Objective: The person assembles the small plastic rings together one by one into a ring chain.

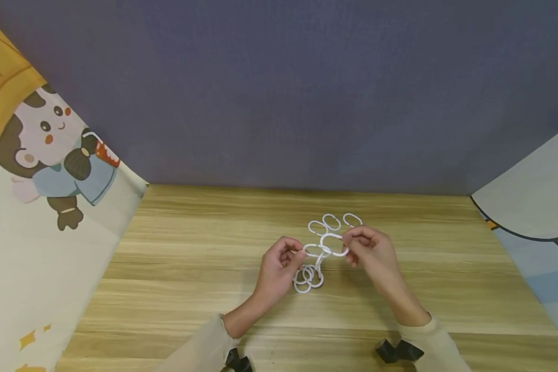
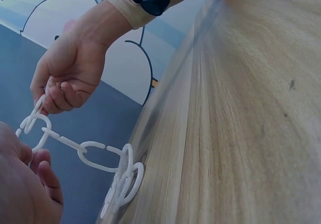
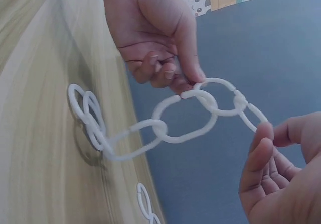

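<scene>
White plastic oval rings with a small gap in each, like shower curtain rings, are linked into a chain. Thumb and fingers of my left hand (image 1: 281, 263) pinch one ring (image 3: 218, 112) of it. On the other side, my right hand (image 1: 372, 253) pinches another ring (image 1: 335, 253) by its outer end. Between the hands the rings hang above the table, joined to one another. From there the chain slopes down, and its lower rings (image 1: 302, 289) lie bunched on the tabletop beside my left hand. In the right wrist view, my right fingertips partly cover the ring they hold.
Beyond the hands, several loose white rings (image 1: 324, 221) lie on the wood-grain table (image 1: 190, 248). A dark blue-grey panel (image 1: 307, 103) rises along the back edge. Printed cartoon walls (image 1: 28, 248) stand at both sides. Black wrist devices (image 1: 400, 351) sit on the sleeves.
</scene>
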A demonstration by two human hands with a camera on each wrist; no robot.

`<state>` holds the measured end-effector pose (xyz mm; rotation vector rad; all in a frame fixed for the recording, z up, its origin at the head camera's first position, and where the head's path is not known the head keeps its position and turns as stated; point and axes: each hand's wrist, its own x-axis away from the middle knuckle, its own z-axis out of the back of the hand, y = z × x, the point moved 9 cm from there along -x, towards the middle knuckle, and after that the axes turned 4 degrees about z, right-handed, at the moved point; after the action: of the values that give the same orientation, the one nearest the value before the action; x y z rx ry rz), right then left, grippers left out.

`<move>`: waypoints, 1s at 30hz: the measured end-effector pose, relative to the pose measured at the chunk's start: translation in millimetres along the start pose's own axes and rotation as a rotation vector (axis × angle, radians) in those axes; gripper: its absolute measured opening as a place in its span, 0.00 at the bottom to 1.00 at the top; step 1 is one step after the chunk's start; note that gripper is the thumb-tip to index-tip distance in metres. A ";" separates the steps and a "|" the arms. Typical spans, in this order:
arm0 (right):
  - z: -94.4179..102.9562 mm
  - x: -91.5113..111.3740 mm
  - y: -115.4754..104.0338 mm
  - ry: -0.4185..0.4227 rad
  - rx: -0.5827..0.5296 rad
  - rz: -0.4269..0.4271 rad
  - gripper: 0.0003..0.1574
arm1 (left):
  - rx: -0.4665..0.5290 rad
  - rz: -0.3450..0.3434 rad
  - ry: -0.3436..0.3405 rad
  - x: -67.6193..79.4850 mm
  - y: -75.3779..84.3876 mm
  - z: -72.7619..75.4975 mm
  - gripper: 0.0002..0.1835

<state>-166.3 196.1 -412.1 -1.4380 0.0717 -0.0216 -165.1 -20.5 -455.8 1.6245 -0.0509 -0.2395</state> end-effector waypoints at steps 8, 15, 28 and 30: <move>4.1 0.0 -3.6 -0.002 -0.023 0.023 0.06 | -0.015 0.061 -0.028 0.3 -3.1 -2.9 0.06; 2.9 0.8 -4.8 -0.021 -0.069 0.027 0.07 | -0.067 0.060 -0.040 2.0 -3.5 -4.5 0.05; -0.8 1.0 -2.3 -0.072 -0.081 0.014 0.06 | -0.145 -0.198 -0.014 7.6 34.8 -9.0 0.09; -2.4 1.4 -0.5 -0.087 -0.080 0.003 0.06 | -0.157 -0.211 -0.010 7.2 36.7 -9.8 0.10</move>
<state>-165.0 193.6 -412.0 -1.5169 0.0036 0.0465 -152.1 -14.7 -419.8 1.4724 0.1296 -0.4040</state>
